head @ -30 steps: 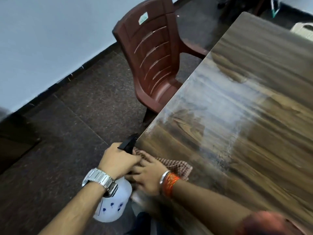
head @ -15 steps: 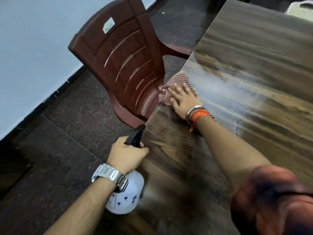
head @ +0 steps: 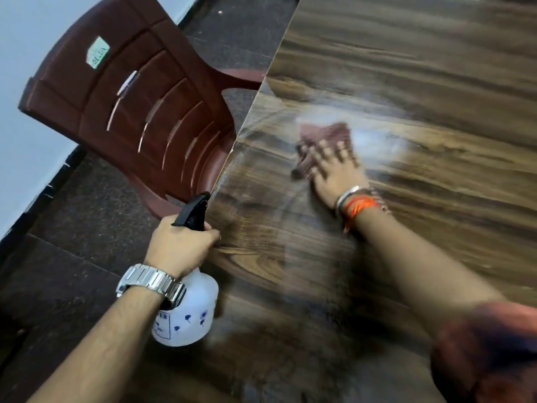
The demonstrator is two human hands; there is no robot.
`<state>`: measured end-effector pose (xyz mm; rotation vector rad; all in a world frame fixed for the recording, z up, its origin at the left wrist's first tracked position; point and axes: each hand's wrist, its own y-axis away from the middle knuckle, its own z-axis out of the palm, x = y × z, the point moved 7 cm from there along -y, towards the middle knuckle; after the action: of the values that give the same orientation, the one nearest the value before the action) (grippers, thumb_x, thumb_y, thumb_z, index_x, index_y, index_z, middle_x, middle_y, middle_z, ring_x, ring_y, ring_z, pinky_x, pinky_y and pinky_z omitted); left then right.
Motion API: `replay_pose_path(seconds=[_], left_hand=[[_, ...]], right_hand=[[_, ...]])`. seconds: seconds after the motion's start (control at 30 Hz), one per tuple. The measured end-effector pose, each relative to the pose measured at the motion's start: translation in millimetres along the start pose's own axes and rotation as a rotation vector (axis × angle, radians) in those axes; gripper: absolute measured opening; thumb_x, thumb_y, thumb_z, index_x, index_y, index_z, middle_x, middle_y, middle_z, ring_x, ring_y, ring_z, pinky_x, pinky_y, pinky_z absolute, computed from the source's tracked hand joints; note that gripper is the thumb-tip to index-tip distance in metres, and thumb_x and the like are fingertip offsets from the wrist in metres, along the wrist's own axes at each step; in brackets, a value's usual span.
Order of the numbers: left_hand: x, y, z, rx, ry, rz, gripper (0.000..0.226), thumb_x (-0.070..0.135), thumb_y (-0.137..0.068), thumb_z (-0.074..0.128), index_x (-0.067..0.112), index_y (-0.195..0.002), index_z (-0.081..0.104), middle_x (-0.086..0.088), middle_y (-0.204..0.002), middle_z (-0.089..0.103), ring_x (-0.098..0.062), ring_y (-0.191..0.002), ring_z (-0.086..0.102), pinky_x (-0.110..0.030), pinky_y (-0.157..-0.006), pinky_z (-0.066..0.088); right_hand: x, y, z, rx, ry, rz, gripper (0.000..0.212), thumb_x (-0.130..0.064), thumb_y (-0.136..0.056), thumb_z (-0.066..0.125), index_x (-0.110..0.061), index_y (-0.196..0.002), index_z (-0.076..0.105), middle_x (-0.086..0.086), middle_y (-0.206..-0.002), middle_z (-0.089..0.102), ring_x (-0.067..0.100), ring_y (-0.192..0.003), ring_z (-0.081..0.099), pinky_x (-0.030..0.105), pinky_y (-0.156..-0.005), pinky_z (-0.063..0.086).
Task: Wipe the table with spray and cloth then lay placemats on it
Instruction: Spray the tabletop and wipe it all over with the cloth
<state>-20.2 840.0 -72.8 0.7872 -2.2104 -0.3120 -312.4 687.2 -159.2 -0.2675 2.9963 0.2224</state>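
The wood-grain table [head: 421, 68] fills the right side of the view, with a pale wet smear around its middle. My right hand [head: 337, 170] lies flat, fingers spread, pressing a reddish checked cloth [head: 322, 138] onto the tabletop; hand and cloth are blurred by motion. My left hand [head: 180, 245] grips the neck of a white spray bottle [head: 189, 309] with a black trigger head, held at the table's left edge. No placemats are in view.
A dark red plastic chair [head: 130, 112] stands against the table's left edge, its seat partly under the top. Dark speckled floor [head: 72, 242] lies to the left, with a pale wall [head: 23, 39] beyond it.
My right hand has slid the cloth from the table's left edge by the chair rightward toward the middle. My left hand still holds the bottle at the edge.
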Motion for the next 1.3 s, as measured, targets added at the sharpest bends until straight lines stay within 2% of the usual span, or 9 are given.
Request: replay_pose_path(seconds=[0.1, 0.17, 0.33, 0.47, 0.63, 0.7, 0.9, 1.07, 1.3], left_hand=[[10, 9, 19, -0.033, 0.011, 0.030, 0.008, 0.020, -0.072, 0.074, 0.015, -0.067, 0.071, -0.004, -0.067, 0.069, -0.029, -0.072, 0.066, -0.038, -0.069, 0.052], [17, 16, 30, -0.054, 0.027, 0.040, 0.009, 0.022, -0.068, 0.071, 0.013, -0.067, 0.070, -0.007, -0.066, 0.070, -0.032, -0.071, 0.068, -0.042, -0.072, 0.056], [24, 44, 44, -0.090, 0.003, 0.100, 0.008, 0.019, -0.073, 0.070, 0.014, -0.067, 0.071, -0.006, -0.073, 0.072, -0.029, -0.077, 0.067, -0.036, -0.072, 0.053], [11, 67, 48, -0.132, -0.056, 0.123, 0.013, 0.022, -0.072, 0.074, 0.011, -0.068, 0.071, -0.006, -0.067, 0.071, -0.029, -0.073, 0.069, -0.037, -0.071, 0.056], [-10, 95, 45, -0.121, -0.058, 0.095, 0.028, 0.033, -0.070, 0.085, 0.015, -0.063, 0.065, -0.001, -0.062, 0.066, -0.022, -0.061, 0.062, -0.028, -0.059, 0.048], [-20, 104, 42, -0.117, -0.088, 0.082, 0.028, 0.033, -0.071, 0.084, 0.013, -0.065, 0.065, -0.001, -0.065, 0.066, -0.021, -0.064, 0.062, -0.024, -0.054, 0.040], [-38, 142, 49, -0.334, -0.169, 0.135, 0.022, 0.023, -0.068, 0.088, 0.008, -0.075, 0.073, -0.008, -0.070, 0.073, -0.020, -0.051, 0.059, -0.023, -0.051, 0.044], [-65, 159, 36, -0.263, -0.198, 0.135, 0.015, 0.016, -0.070, 0.073, 0.003, -0.073, 0.066, -0.005, -0.064, 0.065, -0.021, -0.054, 0.052, -0.024, -0.048, 0.038], [-110, 183, -5, -0.231, -0.122, 0.205, 0.012, 0.018, -0.072, 0.075, 0.007, -0.076, 0.074, -0.005, -0.073, 0.073, -0.024, -0.072, 0.068, -0.027, -0.057, 0.047]], right_hand=[[-80, 100, 23, -0.060, 0.048, -0.441, 0.058, -0.047, -0.088, 0.031, -0.034, -0.144, 0.036, -0.004, -0.152, 0.036, 0.032, -0.141, 0.028, 0.056, -0.113, 0.020], [-119, 173, 44, -0.124, 0.048, -0.688, 0.057, -0.048, -0.087, 0.035, -0.035, -0.142, 0.038, -0.006, -0.152, 0.035, 0.030, -0.143, 0.024, 0.056, -0.115, 0.013], [-132, 265, 59, -0.150, 0.037, -0.959, 0.054, -0.044, -0.092, 0.038, -0.034, -0.145, 0.034, -0.010, -0.155, 0.029, 0.023, -0.146, 0.016, 0.049, -0.118, 0.005], [-96, 233, 45, -0.085, 0.046, -0.727, 0.054, -0.046, -0.089, 0.035, -0.035, -0.141, 0.040, -0.008, -0.152, 0.036, 0.023, -0.141, 0.031, 0.050, -0.113, 0.018], [77, 150, 14, 0.020, -0.017, 0.215, 0.056, -0.048, -0.094, 0.028, -0.035, -0.149, 0.024, -0.007, -0.159, 0.018, 0.024, -0.146, 0.015, 0.052, -0.115, 0.011], [118, 152, 14, -0.033, -0.094, 0.393, 0.055, -0.047, -0.097, 0.028, -0.037, -0.150, 0.018, -0.009, -0.160, 0.009, 0.022, -0.147, 0.007, 0.051, -0.117, 0.004], [43, 214, 28, -0.100, 0.017, 0.136, 0.056, -0.046, -0.096, 0.022, -0.038, -0.150, 0.014, -0.009, -0.160, 0.009, 0.025, -0.147, 0.007, 0.050, -0.117, 0.006], [-76, 318, 54, -0.097, -0.020, -0.094, 0.056, -0.047, -0.087, 0.035, -0.036, -0.142, 0.040, -0.006, -0.150, 0.039, 0.028, -0.139, 0.034, 0.050, -0.113, 0.021], [-201, 419, 85, -0.098, -0.001, -0.360, 0.056, -0.045, -0.090, 0.037, -0.036, -0.145, 0.032, -0.008, -0.155, 0.029, 0.021, -0.144, 0.020, 0.050, -0.113, 0.008]])
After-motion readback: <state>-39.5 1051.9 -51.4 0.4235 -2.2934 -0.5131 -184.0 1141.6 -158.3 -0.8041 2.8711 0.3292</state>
